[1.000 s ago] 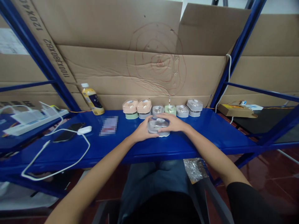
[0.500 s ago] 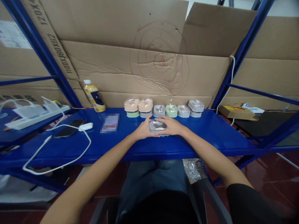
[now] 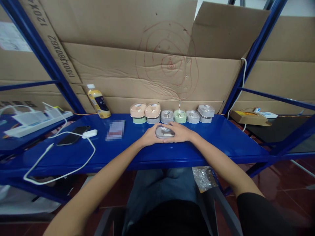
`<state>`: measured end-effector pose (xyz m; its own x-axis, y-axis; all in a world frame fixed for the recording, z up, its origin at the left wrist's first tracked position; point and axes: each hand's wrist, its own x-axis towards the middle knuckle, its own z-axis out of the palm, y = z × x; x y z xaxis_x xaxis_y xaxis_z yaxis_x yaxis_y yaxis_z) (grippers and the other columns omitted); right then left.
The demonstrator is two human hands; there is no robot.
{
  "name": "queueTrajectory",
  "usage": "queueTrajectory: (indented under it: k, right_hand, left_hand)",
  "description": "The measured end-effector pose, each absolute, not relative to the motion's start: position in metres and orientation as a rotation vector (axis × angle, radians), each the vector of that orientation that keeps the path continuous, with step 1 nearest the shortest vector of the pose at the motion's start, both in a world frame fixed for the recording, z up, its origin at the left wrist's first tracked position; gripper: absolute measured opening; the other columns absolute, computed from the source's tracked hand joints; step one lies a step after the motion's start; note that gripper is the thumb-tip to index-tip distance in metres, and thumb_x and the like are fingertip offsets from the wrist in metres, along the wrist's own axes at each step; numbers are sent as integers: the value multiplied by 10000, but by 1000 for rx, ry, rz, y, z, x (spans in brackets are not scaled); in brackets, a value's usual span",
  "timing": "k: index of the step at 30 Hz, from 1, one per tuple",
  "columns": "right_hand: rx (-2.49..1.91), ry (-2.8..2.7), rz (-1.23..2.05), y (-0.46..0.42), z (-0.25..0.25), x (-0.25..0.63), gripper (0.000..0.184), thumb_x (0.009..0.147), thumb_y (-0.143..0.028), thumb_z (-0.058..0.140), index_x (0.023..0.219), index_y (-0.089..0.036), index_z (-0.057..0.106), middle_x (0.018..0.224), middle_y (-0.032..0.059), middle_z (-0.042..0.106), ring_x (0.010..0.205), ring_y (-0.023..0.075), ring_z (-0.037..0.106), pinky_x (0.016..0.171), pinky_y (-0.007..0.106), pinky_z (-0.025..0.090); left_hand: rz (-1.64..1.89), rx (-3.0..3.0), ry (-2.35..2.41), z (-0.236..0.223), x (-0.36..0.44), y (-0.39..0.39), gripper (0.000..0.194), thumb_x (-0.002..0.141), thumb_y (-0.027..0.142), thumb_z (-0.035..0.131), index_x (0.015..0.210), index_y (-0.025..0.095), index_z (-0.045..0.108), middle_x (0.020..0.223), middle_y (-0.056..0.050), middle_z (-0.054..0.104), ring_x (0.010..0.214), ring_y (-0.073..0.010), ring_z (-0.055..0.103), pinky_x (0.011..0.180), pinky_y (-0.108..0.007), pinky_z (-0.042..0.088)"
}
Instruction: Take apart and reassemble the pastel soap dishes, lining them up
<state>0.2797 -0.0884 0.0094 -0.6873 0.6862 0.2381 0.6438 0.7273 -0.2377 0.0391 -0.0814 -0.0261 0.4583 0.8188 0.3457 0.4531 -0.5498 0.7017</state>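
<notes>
Near the front of the blue table, a small grey box with a clear lid (image 3: 164, 131) sits between both hands. My left hand (image 3: 149, 136) wraps around its left side, thumb and fingers against the rim. From the other side my right hand (image 3: 182, 132) grips it, fingers over the far edge and thumb along the near edge. The hands almost meet around the box, so its lower part is hidden. Just behind it stand a similar grey box (image 3: 167, 117) and a green box (image 3: 180, 116).
Stacked peach-topped boxes (image 3: 138, 110) and more grey boxes (image 3: 206, 110) line the table's back. Leftward are a yellow bottle (image 3: 99, 102), a blurred card (image 3: 115, 130), a dark phone (image 3: 71, 137) and a white cable (image 3: 92, 150). A cardboard wall (image 3: 110, 65) rises behind.
Both hands stay around the grey box. A pale lower edge that showed under it near the right hand is no longer visible. The whole view has shifted very slightly.
</notes>
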Motion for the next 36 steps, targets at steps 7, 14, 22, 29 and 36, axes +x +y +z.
queueTrajectory:
  k: [7,14,22,29,36]
  right_hand:
    - [-906,-2564,416,-78,18,311,959,690,-494,909,1543,-267,533,1439,112,659,1289,355,632,1111,527,477]
    - [-1246,-2005,-73,-57,40,348,820,780,-571,815,1479,-205,592,1342,171,679,1224,373,632,1067,510,470]
    - [-1906,-1632,-598,-7,22,362,694,873,-584,696,1346,-87,587,1219,265,637,1164,414,570,994,495,411]
    - [-2000,-1623,-704,-6,11,357,680,947,-596,560,1312,-22,574,1249,300,612,1188,426,527,983,501,381]
    - [-1890,-1603,-742,-8,7,361,712,972,-555,507,1431,-11,505,1418,330,512,1275,455,447,1027,575,352]
  left_hand:
    - [958,2179,1086,-27,35,-78,1020,626,575,923,1464,200,478,1475,-166,614,1321,-377,626,1115,-539,512]
    - [1316,2154,1200,-34,36,-68,623,853,471,736,1343,169,496,1160,-138,728,1080,-278,720,984,-490,585]
    - [1163,2360,1248,-37,39,-72,425,895,408,655,1240,177,564,1145,-126,705,1062,-272,708,943,-458,597]
    - [922,2753,1299,-27,56,-61,503,943,369,592,1389,149,517,1407,-191,594,1326,-342,595,1126,-497,501]
    - [621,2843,1542,-4,117,-19,723,913,281,634,1543,46,370,1651,-285,366,1566,-426,308,1267,-542,279]
